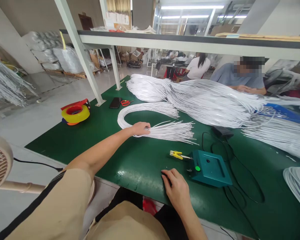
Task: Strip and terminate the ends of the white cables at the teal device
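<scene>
A U-shaped bundle of white cables [122, 117] lies on the green tabletop, its loose ends fanned out to the right. My left hand [140, 128] is closed over the near leg of this bundle, just behind the spread ends [175, 131]. Close to the table's front edge rests my right hand [177, 186], fingers bent and slightly apart from the thumb, with nothing visible in it. The nearest thing to it is a teal machine [211, 168] with a green button. A yellow-handled clip [176, 154] on a metal rod sticks out from the machine's left side.
Behind the bundle lies a large heap of white cables [202, 100]. At left are a tape dispenser [75, 113], a phone [115, 102] and red scissors [125, 103]. A black adapter [222, 131] trails cord. An overhead shelf [165, 40] spans the table; people sit beyond.
</scene>
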`<state>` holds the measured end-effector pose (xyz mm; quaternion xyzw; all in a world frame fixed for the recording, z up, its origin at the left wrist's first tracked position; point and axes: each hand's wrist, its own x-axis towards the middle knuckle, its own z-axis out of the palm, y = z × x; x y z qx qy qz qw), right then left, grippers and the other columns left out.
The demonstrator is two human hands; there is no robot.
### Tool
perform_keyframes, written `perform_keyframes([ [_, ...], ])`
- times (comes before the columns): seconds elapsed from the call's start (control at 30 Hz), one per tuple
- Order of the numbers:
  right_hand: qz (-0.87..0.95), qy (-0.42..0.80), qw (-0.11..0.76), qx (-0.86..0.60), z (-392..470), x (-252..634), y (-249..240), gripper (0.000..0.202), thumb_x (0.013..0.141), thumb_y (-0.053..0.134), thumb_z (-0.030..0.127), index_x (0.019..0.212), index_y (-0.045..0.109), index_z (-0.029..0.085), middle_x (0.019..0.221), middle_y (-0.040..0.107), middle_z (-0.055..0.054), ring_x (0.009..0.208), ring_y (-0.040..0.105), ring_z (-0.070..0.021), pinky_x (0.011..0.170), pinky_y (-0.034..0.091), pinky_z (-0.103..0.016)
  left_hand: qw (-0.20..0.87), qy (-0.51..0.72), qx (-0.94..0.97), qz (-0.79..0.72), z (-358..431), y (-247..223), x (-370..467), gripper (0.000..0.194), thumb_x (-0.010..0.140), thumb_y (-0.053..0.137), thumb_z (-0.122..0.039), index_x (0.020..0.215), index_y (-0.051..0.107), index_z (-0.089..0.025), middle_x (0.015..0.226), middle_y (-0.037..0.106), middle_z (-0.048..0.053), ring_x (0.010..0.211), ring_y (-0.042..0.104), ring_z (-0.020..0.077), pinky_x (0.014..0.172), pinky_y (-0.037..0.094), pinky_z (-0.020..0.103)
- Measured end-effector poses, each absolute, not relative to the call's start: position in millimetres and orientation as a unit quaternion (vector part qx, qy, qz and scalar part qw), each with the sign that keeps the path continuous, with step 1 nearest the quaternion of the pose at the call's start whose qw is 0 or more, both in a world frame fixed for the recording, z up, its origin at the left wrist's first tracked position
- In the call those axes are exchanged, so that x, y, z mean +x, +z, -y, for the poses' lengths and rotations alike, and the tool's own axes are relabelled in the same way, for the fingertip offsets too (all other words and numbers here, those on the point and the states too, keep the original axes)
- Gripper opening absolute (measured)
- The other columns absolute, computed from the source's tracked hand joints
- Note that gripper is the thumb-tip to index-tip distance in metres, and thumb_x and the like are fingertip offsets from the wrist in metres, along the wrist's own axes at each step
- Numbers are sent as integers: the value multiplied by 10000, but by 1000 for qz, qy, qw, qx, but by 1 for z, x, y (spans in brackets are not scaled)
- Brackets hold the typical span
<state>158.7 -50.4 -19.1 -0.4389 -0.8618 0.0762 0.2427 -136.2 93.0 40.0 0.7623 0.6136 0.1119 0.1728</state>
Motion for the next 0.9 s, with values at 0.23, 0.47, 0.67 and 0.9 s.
perform_keyframes([
  [0.23,872,42,265,-410,42,156,-22,250,949,458,367,1016,651,225,854,639,-46,713,647,-166,593,482,-246,182,139,735,-639,-70,43,-95,342,816,466,-368,1086,587,-196,1180,639,62,1032,605,229,851,478,329],
  [0.47,884,10,264,-385,36,153,-20,334,956,403,439,1002,657,226,829,647,-51,640,651,-153,468,465,-208,159,195,763,-595,-59,50,-76,262,893,360,-233,1077,524,-142,1169,613,134,1088,584,250,958,418,425],
  [0.67,881,28,264,-393,37,150,-20,313,948,430,437,997,662,233,830,642,-43,646,644,-153,479,464,-219,204,274,729,-594,-55,60,-101,262,916,359,-324,1097,473,-172,994,662,92,882,637,202,756,473,318],
  [0.9,860,105,233,-442,52,149,-12,237,939,482,318,992,688,213,859,637,-56,788,630,-179,709,497,-284,415,476,600,-492,-44,68,-115,331,851,539,-406,1061,533,-150,673,556,-23,578,518,90,615,432,232],
])
